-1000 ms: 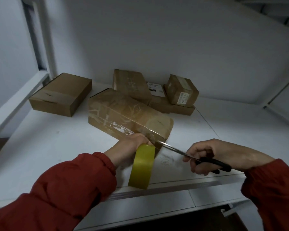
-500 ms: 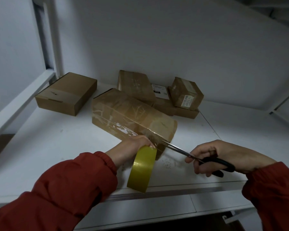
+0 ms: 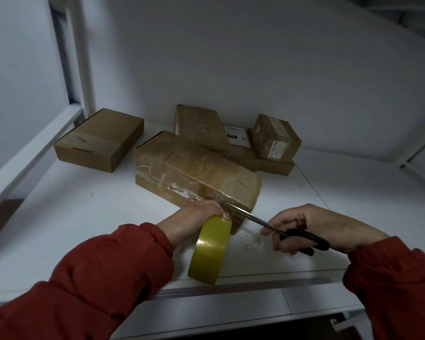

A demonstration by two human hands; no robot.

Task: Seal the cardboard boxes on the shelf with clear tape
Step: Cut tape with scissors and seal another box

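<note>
A long cardboard box (image 3: 194,173), wrapped in shiny clear tape, lies in the middle of the white shelf (image 3: 59,229). My left hand (image 3: 194,217) grips a yellowish tape roll (image 3: 210,249) right at the box's near end, and a short strip of tape runs from the roll to the box. In my right hand (image 3: 312,227) are black-handled scissors (image 3: 275,228). Their blades reach left to that strip, between the roll and the box.
A plain flat box (image 3: 100,139) sits at the back left. Behind the long box stand a leaning taped box (image 3: 199,125), a flat labelled box (image 3: 241,148) and a small labelled box (image 3: 275,137). Bare shelf lies to the right, and its front edge runs just below my hands.
The scissor blades have moved further left into the tape strip beside the roll. The camera has shifted a little; my left hand and the roll have stayed put.
</note>
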